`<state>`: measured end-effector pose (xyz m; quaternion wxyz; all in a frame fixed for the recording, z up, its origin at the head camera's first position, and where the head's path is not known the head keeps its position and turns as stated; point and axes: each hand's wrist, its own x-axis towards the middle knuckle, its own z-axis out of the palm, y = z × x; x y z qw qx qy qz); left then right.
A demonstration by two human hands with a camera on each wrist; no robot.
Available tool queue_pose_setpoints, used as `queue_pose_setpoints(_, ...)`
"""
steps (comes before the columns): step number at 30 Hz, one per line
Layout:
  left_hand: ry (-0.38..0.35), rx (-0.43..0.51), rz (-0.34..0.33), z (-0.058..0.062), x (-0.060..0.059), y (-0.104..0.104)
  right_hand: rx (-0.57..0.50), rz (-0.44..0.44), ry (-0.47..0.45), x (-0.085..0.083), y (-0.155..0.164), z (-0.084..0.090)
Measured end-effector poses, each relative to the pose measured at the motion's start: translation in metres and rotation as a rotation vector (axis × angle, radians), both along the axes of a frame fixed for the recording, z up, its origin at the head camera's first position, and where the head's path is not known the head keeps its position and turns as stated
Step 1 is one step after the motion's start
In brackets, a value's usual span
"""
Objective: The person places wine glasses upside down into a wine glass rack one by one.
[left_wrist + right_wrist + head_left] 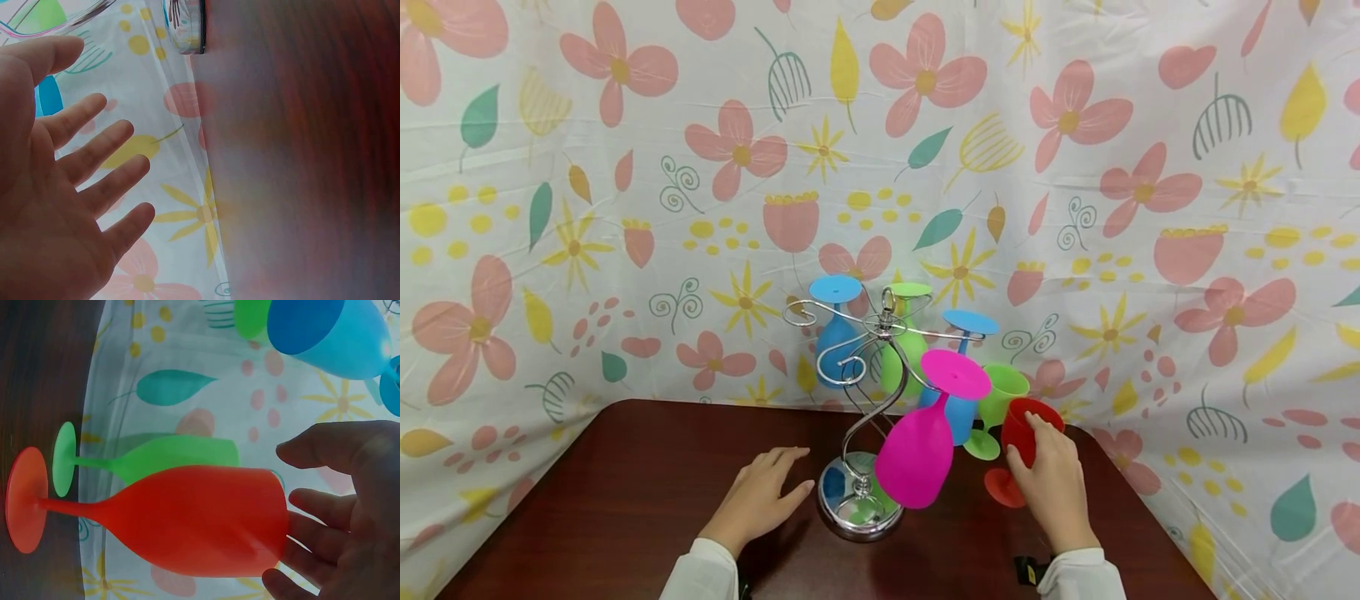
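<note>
A red goblet point(1018, 433) stands upright on the table's right side. My right hand point(1054, 483) is at its rim, with fingers spread; in the right wrist view the thumb point(312, 447) is clear of the bowl, and whether the fingertips touch it is hard to tell. Just behind stands an upright green goblet point(1004, 390). Left of these is a chrome spiral rack point(859, 527), from which a magenta goblet point(917, 454), two blue ones and a green one hang upside down. My left hand point(760, 496) holds nothing beside the rack's base, its fingers extended.
The dark wooden table point(625, 492) reaches back to a white flower-printed curtain point(850, 125). Curled wire arms point(801, 312) stick out from the rack's top. A small black object point(1028, 571) lies by the right sleeve.
</note>
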<state>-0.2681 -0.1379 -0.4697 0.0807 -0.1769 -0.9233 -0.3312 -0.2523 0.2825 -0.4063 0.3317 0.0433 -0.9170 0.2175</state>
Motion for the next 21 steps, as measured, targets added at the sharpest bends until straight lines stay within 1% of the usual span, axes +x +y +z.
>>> queue_pose_setpoints(2, 0.003, 0.008, -0.003, 0.0, 0.0, -0.001, 0.016, 0.0, 0.015, -0.001, 0.001, -0.001)
queue_pose_setpoints(4, 0.01, 0.013, -0.007, -0.001, -0.001, -0.001, 0.036, -0.015, 0.057, -0.001, 0.001, -0.003)
queue_pose_setpoints(8, 0.069, 0.002, -0.019, -0.004, -0.003, -0.004, 0.083, -0.049, 0.161, -0.002, 0.002, -0.003)
queue_pose_setpoints(10, 0.089, 0.003, -0.021, -0.005, -0.004, -0.004, 0.099, -0.066, 0.192, -0.002, 0.004, -0.003)
queue_pose_setpoints(12, 0.077, 0.007, -0.017, -0.003, -0.004, -0.005, 0.112, -0.081, 0.204, 0.0, 0.006, -0.003)
queue_pose_setpoints(15, 0.024, 0.024, -0.01, 0.0, -0.002, -0.005, 0.13, -0.097, 0.208, 0.003, 0.009, -0.004)
queue_pose_setpoints(17, 0.002, 0.025, -0.008, 0.001, -0.002, -0.006, 0.143, -0.097, 0.218, 0.004, 0.011, -0.003)
queue_pose_setpoints(19, 0.007, 0.032, -0.012, 0.001, -0.002, -0.007, 0.149, -0.089, 0.229, 0.006, 0.012, -0.001)
queue_pose_setpoints(21, 0.041, 0.026, -0.02, -0.002, -0.004, -0.008, 0.149, -0.073, 0.225, 0.008, 0.012, 0.003)
